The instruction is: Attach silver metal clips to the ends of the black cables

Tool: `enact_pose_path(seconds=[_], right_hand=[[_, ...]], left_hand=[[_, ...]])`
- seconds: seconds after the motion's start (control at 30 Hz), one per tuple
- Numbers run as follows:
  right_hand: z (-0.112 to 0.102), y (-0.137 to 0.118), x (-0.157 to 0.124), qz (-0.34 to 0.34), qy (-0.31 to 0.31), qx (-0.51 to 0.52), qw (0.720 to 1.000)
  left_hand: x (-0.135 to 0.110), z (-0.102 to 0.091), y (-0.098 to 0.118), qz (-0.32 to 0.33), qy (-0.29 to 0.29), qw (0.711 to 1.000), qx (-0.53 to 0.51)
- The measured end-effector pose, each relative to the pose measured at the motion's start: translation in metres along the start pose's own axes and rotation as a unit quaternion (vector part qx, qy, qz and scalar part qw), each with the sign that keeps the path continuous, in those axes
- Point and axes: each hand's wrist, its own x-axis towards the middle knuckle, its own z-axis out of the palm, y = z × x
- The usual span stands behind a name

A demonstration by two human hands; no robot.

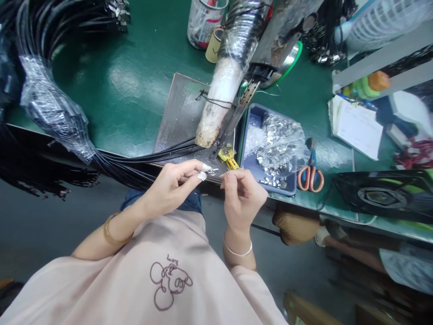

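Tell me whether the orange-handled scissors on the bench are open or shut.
Shut, as far as shows. The scissors lie flat on the green bench beside the blue tray, handle loops close together and blades together, pointing away.

On the green table (135, 81) a pair of orange-handled scissors (310, 174) lies just beside a blue tray (252, 117) that holds a clear bag of small metal clips (279, 142). A clear plastic cup (203, 20) and a roll of tape (214, 44) stand near the far edge, and a white fan (382, 22) is at the upper right corner. A black fan (382, 195) lies flat at the right, near a white notebook (358, 126).
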Motion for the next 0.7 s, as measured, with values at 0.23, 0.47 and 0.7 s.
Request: enact_pose_path(seconds=[0.23,0.47,0.7], right_hand=[[0.0,0.004,-0.007,0.006,0.095,0.088,0.991],[0.004,0.008,-0.004,-0.082,0.046,0.028,0.995],[0.016,0.012,0.003,-0.095,0.055,0.043,0.993]], left_hand=[[0.002,0.001,-0.003,0.016,0.0,0.999,0.041],[0.007,0.002,-0.003,0.029,-0.014,0.998,0.055],[0.014,0.005,-0.003,0.009,0.012,0.999,0.046]])
